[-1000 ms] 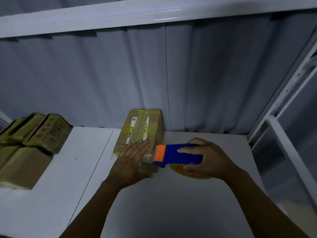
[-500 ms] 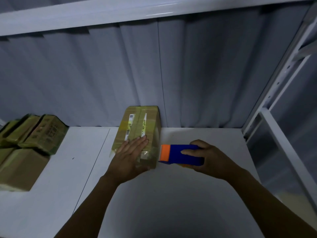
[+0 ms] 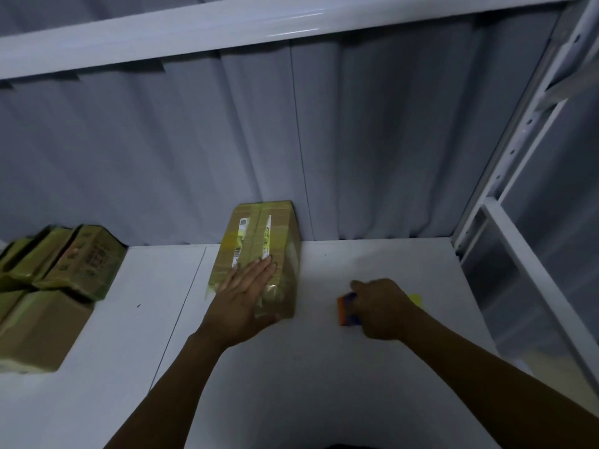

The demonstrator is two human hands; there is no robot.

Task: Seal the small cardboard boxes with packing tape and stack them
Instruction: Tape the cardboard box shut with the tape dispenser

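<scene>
The white table [image 3: 324, 367] fills the lower view, with a grey curtain [image 3: 162, 157] hanging behind it and a white rack frame [image 3: 518, 241] at the right. At the far left sits the pile [image 3: 58, 273] of taped boxes, several lying side by side and over one another. The box [image 3: 265, 234] in hand lies mid-table, its far end against the curtain, glossy tape running along its top seam. The left hand [image 3: 246, 293] rests flat on its near end, fingers straight and together, pressing it down. A second ago the dispenser [image 3: 346, 311] had its orange nose at the box's near right edge, beside those fingers; since then the right hand [image 3: 382, 307] has carried it off to the right, well apart from the box and low over the table. That hand is curled over the dispenser and hides most of it. Motion blur softens the fingers, but they appear wrapped round the handle. A sliver of yellow roll [image 3: 415, 299] shows past the knuckles. The tape run looks finished, so this box seems ready to join the pile.
</scene>
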